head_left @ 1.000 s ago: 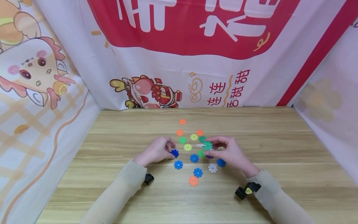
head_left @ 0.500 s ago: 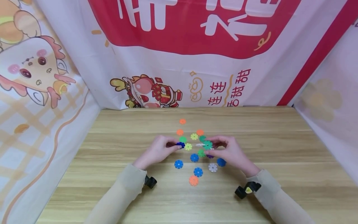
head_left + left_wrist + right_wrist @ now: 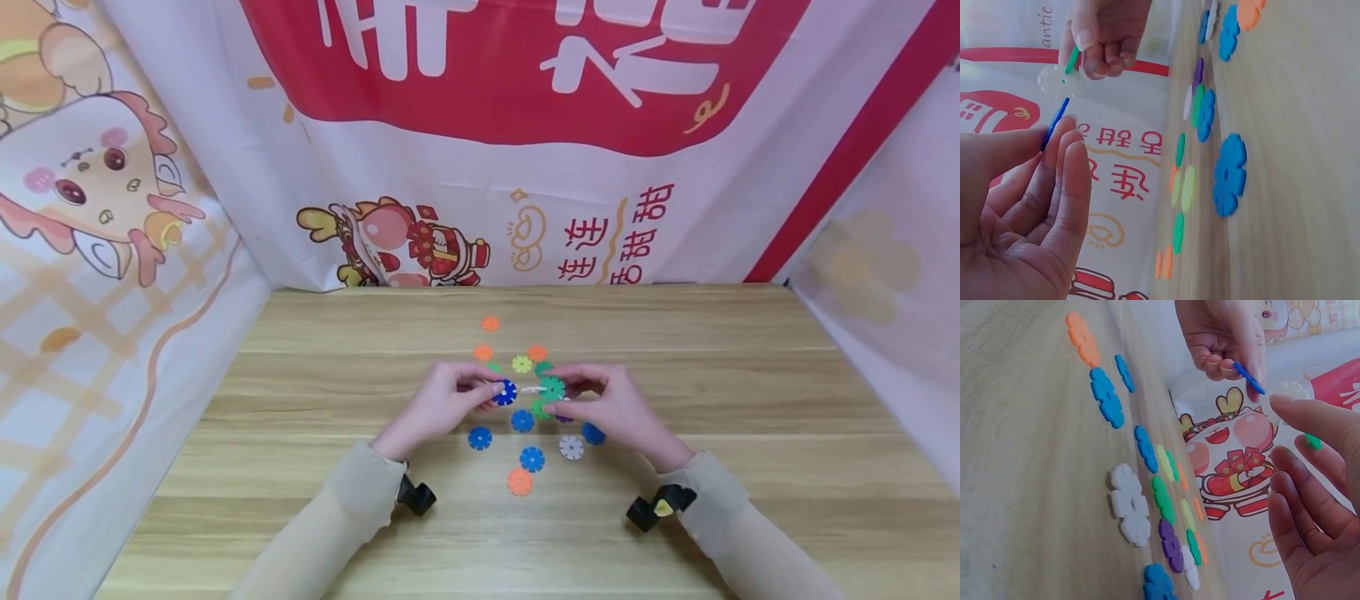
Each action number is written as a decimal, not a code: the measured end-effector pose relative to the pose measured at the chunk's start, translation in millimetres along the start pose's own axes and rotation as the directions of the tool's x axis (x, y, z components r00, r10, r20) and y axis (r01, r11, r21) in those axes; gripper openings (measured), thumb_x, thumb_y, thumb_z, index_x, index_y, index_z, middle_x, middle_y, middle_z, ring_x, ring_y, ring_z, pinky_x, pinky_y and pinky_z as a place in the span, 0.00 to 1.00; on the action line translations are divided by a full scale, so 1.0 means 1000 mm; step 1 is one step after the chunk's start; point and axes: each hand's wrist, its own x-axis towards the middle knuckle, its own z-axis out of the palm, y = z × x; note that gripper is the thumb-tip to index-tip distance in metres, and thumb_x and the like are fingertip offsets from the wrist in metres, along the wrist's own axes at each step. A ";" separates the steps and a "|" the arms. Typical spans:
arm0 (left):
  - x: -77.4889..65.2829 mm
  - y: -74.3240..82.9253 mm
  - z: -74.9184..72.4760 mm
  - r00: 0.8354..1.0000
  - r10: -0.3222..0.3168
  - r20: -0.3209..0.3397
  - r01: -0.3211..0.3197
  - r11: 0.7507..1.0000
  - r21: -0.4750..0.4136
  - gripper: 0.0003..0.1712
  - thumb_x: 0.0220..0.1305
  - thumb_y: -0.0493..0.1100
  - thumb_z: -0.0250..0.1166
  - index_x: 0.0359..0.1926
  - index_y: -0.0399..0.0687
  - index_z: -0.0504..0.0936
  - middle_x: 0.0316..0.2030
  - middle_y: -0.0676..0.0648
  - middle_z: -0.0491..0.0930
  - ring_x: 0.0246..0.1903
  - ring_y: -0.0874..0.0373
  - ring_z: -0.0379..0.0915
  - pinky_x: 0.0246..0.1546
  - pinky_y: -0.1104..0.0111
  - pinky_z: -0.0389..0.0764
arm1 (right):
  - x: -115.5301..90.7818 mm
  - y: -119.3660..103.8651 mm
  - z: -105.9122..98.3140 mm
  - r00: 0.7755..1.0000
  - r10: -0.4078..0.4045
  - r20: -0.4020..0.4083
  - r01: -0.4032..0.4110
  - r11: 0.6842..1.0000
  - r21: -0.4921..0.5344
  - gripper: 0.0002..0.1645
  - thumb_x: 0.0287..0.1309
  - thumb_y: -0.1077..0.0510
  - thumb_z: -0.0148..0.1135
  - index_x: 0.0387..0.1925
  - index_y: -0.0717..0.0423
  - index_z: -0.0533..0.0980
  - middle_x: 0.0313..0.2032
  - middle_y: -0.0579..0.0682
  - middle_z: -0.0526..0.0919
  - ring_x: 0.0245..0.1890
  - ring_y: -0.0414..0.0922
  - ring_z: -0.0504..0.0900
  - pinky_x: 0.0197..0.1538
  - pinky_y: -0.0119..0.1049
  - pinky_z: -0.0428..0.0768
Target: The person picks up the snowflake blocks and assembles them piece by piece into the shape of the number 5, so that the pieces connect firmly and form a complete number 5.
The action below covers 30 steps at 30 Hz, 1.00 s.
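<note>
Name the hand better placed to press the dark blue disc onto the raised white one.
Probably the left hand: it pinches the dark blue disc, close to the raised white disc. The right hand holds the green disc, apparently joined to that white one, and could steady both.

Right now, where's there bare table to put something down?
There's bare table between the right hand and right cloth wall, between the left hand and left cloth wall, and between the sleeves, nearer the person than the front orange disc. The middle is crowded: other discs lie around and between the hands.
</note>
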 end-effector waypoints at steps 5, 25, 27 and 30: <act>-0.001 0.005 0.003 1.000 -0.013 0.003 0.013 0.999 -0.038 0.09 0.71 0.38 0.66 0.47 0.40 0.87 0.32 0.48 0.86 0.33 0.46 0.84 0.39 0.48 0.85 | 0.000 0.002 0.002 1.000 -0.020 0.008 0.020 1.000 0.002 0.24 0.52 0.55 0.81 0.52 0.55 0.85 0.43 0.44 0.87 0.40 0.50 0.83 0.46 0.47 0.84; -0.002 0.009 0.010 1.000 -0.028 0.000 0.028 0.997 -0.067 0.09 0.71 0.38 0.66 0.48 0.37 0.86 0.32 0.47 0.86 0.35 0.40 0.84 0.39 0.48 0.85 | -0.006 -0.001 0.013 0.999 0.052 0.005 -0.052 0.993 0.104 0.20 0.60 0.56 0.75 0.53 0.56 0.83 0.39 0.52 0.88 0.38 0.57 0.86 0.41 0.46 0.86; -0.002 0.010 0.011 1.000 -0.024 0.001 0.024 0.998 -0.066 0.09 0.72 0.38 0.66 0.48 0.37 0.86 0.32 0.47 0.86 0.35 0.39 0.84 0.39 0.48 0.85 | -0.006 -0.001 0.014 0.998 0.057 -0.003 -0.056 0.991 0.123 0.16 0.62 0.56 0.73 0.51 0.56 0.84 0.38 0.52 0.88 0.38 0.61 0.86 0.41 0.50 0.86; -0.002 0.010 0.012 1.000 -0.025 0.003 0.025 0.997 -0.073 0.09 0.72 0.38 0.65 0.47 0.37 0.86 0.32 0.47 0.86 0.35 0.37 0.83 0.39 0.48 0.85 | -0.006 0.000 0.016 0.999 0.051 -0.015 -0.048 0.988 0.148 0.12 0.63 0.57 0.72 0.46 0.59 0.84 0.37 0.53 0.87 0.37 0.65 0.84 0.41 0.51 0.86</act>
